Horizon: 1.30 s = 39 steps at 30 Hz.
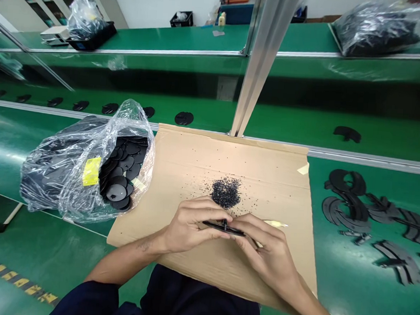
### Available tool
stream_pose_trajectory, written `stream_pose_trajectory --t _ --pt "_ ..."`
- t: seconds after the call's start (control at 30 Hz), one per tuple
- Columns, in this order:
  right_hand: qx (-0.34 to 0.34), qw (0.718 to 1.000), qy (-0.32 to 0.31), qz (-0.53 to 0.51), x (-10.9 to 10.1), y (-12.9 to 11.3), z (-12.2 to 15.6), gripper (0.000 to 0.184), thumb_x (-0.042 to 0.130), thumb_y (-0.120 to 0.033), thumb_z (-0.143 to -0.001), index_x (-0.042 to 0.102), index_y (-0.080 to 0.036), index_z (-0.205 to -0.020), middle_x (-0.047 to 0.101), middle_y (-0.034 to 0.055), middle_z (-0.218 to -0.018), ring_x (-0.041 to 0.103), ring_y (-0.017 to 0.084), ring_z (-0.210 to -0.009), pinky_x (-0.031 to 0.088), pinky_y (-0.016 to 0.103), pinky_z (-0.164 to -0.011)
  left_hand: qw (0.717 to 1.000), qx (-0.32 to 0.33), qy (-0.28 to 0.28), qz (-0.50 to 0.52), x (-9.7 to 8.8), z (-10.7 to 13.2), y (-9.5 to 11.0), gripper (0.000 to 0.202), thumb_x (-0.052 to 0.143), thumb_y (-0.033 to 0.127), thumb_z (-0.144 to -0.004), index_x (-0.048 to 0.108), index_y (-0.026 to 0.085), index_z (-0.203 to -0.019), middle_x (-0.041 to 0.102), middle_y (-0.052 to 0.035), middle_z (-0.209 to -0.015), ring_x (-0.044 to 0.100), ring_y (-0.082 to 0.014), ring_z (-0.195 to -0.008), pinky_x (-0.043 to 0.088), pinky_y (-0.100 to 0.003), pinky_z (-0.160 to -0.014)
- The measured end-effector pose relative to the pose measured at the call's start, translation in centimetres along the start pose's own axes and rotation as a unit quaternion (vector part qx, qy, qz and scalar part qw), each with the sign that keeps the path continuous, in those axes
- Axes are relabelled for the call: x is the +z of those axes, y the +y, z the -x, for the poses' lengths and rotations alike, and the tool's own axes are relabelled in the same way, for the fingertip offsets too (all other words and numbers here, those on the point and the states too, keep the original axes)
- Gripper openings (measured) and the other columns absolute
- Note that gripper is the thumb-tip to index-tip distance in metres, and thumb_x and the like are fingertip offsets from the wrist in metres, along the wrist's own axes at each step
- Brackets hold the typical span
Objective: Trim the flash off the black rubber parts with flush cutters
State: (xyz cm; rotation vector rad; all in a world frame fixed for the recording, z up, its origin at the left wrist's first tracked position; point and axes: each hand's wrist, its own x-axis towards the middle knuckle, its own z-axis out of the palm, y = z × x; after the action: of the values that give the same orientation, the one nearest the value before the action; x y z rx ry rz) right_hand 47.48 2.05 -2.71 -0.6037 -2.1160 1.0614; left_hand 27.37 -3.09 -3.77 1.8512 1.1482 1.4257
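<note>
Between my two hands is a thin black disc [214,226], seen nearly edge-on, with a small black upright piece at its middle. My left hand [191,223] pinches its left side, and a fingertip touches the upright piece. Fingers of my right hand [267,243] close on the right side. A yellow-handled tool with a thin pale tip [275,223] shows behind my right fingers; whether that hand also holds it I cannot tell. Just beyond the hands lies a pile of tiny black pieces [226,192] on a cardboard sheet [180,165].
Left of the cardboard, an open clear plastic bag [72,167] spills out several black discs [123,166]. Curved black parts [347,196] lie on the green bench at right. A metal post [260,60] rises behind the cardboard. More discs [184,118] sit on the green strip beyond.
</note>
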Motion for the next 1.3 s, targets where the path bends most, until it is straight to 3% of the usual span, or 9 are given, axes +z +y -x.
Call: stream_pose_trajectory --t 0.23,0.43,0.53,0.67,0.8,0.9,1.03,1.17,1.3 --pt "-0.004 1.000 -0.006 0.011 -0.1 -0.1 0.2 0.024 0.056 -0.015 -0.100 0.074 -0.022 -0.113 0.074 0.0079 -0.096 0.073 0.019 -0.082 0.063 0.031 -0.072 0.999 0.021 -0.030 -0.013 -0.1 0.0 0.2 0.028 0.060 0.032 -0.100 0.069 0.018 -0.122 0.078 -0.0101 -0.096 0.072 -0.0202 -0.086 0.059 -0.036 -0.077" --pt "-0.001 1.000 -0.027 -0.008 -0.2 -0.5 0.1 0.025 0.055 -0.015 -0.101 0.075 -0.023 -0.114 0.074 0.0060 -0.091 0.071 0.017 -0.079 0.060 0.028 -0.068 0.999 0.027 -0.004 -0.018 0.1 0.2 0.4 0.014 0.071 0.024 -0.093 0.074 0.017 -0.104 0.077 -0.0070 -0.085 0.071 -0.0178 -0.077 0.057 -0.032 -0.071" --pt "-0.009 1.000 -0.015 -0.020 0.0 -0.5 0.1 0.025 0.056 -0.014 -0.100 0.074 -0.023 -0.115 0.073 0.0055 -0.093 0.071 0.016 -0.080 0.060 0.027 -0.068 1.000 0.023 0.001 0.000 0.2 0.3 0.4 0.020 0.073 0.025 -0.092 0.073 0.017 -0.110 0.077 -0.0075 -0.088 0.071 -0.0178 -0.082 0.058 -0.031 -0.074" --pt "-0.012 1.000 -0.015 -0.025 0.1 0.2 0.5 0.027 0.054 -0.017 -0.102 0.070 -0.025 -0.123 0.072 0.0071 -0.105 0.071 0.017 -0.087 0.061 0.029 -0.074 0.999 -0.009 -0.041 0.027 0.1 0.5 0.3 0.030 0.071 0.033 -0.092 0.072 0.017 -0.118 0.074 -0.0098 -0.097 0.069 -0.0192 -0.093 0.058 -0.033 -0.082" --pt "0.025 0.986 -0.053 0.154 -1.3 2.0 2.7 0.048 0.059 -0.042 -0.101 0.053 -0.023 -0.144 0.063 0.0153 -0.129 0.062 0.030 -0.119 0.059 0.046 -0.095 0.995 -0.099 -0.027 0.015 -0.6 1.1 -0.3 0.027 0.067 0.026 -0.096 0.070 0.020 -0.122 0.073 -0.0085 -0.104 0.069 -0.0178 -0.096 0.060 -0.031 -0.083" --pt "0.048 0.936 -0.068 0.341 -2.8 3.6 5.3 0.062 0.052 -0.059 -0.099 0.049 -0.019 -0.147 0.058 0.0204 -0.133 0.053 0.041 -0.128 0.053 0.061 -0.099 0.991 -0.137 0.006 -0.013 -1.3 1.6 -1.2 0.024 0.072 0.026 -0.092 0.072 0.019 -0.114 0.075 -0.0061 -0.098 0.071 -0.0160 -0.087 0.060 -0.028 -0.077" --pt "0.076 0.903 -0.082 0.415 -3.6 4.6 7.2 0.049 0.039 -0.050 -0.105 0.054 -0.016 -0.137 0.062 0.0202 -0.120 0.062 0.038 -0.113 0.057 0.055 -0.089 0.994 -0.105 -0.011 -0.023 -1.3 1.6 -1.9 0.018 0.072 0.025 -0.091 0.075 0.018 -0.107 0.076 -0.0076 -0.097 0.072 -0.0173 -0.088 0.061 -0.030 -0.078" --pt "0.111 0.931 -0.070 0.340 -3.7 3.6 5.8 0.036 0.038 -0.041 -0.105 0.051 -0.019 -0.131 0.063 0.0178 -0.119 0.068 0.031 -0.101 0.061 0.042 -0.074 0.997 -0.075 -0.035 -0.009 -0.8 1.2 -2.1 0.020 0.073 0.024 -0.091 0.075 0.018 -0.110 0.077 -0.0084 -0.099 0.073 -0.0177 -0.091 0.062 -0.031 -0.080" --pt "0.089 0.975 -0.077 0.190 -3.5 2.0 2.9 0.032 0.040 -0.035 -0.105 0.048 -0.022 -0.133 0.066 0.0125 -0.112 0.069 0.024 -0.095 0.060 0.037 -0.078 0.997 -0.060 -0.038 0.002 -0.7 1.0 -2.0 0.022 0.075 0.023 -0.090 0.076 0.017 -0.111 0.077 -0.0092 -0.098 0.073 -0.0175 -0.091 0.062 -0.029 -0.080"
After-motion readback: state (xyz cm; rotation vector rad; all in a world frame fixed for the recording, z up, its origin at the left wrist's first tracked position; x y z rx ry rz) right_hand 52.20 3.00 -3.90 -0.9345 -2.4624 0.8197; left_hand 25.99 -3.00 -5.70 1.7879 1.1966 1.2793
